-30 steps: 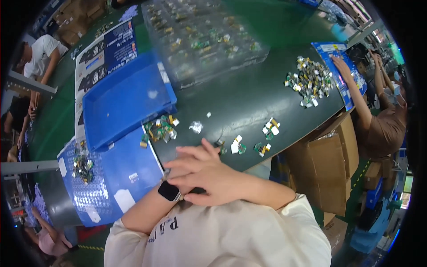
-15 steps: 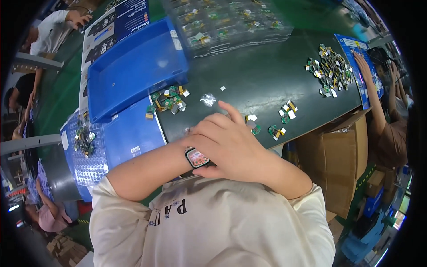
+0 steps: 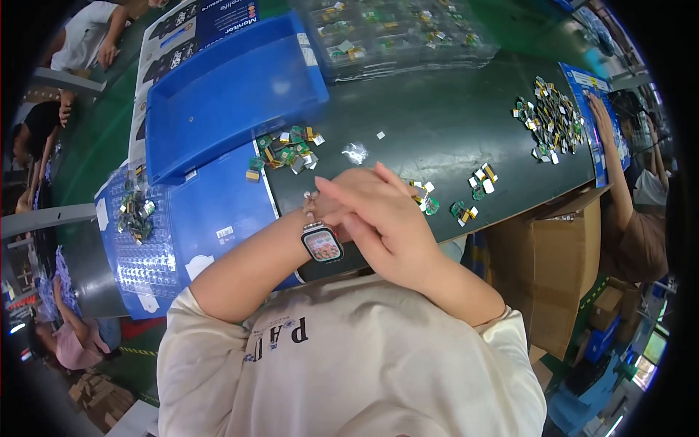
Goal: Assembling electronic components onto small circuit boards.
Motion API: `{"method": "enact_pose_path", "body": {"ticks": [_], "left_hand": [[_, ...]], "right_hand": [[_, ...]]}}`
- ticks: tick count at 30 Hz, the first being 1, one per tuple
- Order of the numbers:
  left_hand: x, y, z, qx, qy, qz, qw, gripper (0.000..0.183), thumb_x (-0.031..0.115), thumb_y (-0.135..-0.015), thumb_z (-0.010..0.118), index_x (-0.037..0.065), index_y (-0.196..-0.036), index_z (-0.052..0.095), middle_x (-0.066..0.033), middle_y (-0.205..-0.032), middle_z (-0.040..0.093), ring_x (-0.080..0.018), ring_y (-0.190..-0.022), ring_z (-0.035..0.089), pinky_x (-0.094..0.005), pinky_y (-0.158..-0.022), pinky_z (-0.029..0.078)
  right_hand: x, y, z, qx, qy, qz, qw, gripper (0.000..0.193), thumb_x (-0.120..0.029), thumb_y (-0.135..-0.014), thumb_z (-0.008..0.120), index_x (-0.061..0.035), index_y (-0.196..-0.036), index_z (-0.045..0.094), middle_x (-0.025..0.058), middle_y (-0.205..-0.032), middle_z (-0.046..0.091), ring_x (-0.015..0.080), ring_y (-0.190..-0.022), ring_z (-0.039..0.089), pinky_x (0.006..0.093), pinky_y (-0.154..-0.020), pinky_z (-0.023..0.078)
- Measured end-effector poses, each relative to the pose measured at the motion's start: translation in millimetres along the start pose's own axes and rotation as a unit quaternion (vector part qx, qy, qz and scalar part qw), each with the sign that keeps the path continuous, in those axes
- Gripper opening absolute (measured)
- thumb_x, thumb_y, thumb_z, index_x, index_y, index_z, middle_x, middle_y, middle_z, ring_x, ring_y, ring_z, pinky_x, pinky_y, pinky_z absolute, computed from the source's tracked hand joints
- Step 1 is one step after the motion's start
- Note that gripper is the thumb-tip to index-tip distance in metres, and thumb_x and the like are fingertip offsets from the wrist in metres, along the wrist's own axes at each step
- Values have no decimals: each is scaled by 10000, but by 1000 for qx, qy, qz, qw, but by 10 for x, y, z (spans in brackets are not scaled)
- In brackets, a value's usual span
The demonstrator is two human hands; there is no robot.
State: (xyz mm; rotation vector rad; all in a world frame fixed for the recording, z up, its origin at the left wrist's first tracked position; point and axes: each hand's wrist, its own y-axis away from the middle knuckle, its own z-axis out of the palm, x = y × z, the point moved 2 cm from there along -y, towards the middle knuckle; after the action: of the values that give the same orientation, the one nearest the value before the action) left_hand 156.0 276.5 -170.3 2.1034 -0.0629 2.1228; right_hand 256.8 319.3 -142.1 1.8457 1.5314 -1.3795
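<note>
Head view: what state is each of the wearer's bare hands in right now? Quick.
Left hand: mostly covered by the right, so open or closed cannot be told.
Right hand: open, laid across the left, no object seen in it.

Six circuit-board groups [image 3: 550, 120], one blue tray [image 3: 233, 91]

Groups: one at 9 o'clock, one at 11, one at 2, three near 3. One each: blue tray at 11, clear-tray stack [image 3: 411, 65], plastic scrap [image 3: 354, 152] and white chip [image 3: 381, 135] toward 12, watch [image 3: 322, 245] between 7 and 8, large carton [image 3: 542, 266] between 3 and 4. Wearer's hands [image 3: 399, 226], central: two.
</note>
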Motion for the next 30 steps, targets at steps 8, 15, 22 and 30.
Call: {"method": "enact_pose_path", "body": {"ticks": [8,15,22,30], "left_hand": [[-124,36,-25,64,123,22,990,284,153,-862,536,18,-1099,617,-111,-1136,584,-204,-1034,574,-313,-895,472],[-190,79,-2,16,70,8,997,385,184,-871,543,57,-1234,523,-105,-1205,536,-221,-1098,531,-330,-978,423],[-200,291,-61,67,-157,63,983,335,171,-842,564,76,-1163,562,-88,-1129,574,-228,-1034,556,-327,-908,443],[-253,391,-225,128,-191,212,950,241,118,-832,596,47,-1061,619,-69,-986,647,-188,-914,622,-289,-818,487]], "right_hand": [[-73,-56,138,30,30,-31,999,365,-49,-755,630,-125,-1111,637,-64,-803,650,141,-861,557,457,-992,265],[-48,-72,191,27,21,-46,998,380,-51,-734,618,-134,-1104,637,-62,-853,653,152,-897,554,466,-985,258],[-95,-40,222,-74,25,-102,992,293,-240,-764,623,-129,-1035,632,27,-1097,616,267,-1181,467,499,-1058,161],[127,-161,25,-22,129,-98,986,208,-178,-808,577,-81,-987,619,73,-1079,626,298,-1085,529,448,-962,351]]}}
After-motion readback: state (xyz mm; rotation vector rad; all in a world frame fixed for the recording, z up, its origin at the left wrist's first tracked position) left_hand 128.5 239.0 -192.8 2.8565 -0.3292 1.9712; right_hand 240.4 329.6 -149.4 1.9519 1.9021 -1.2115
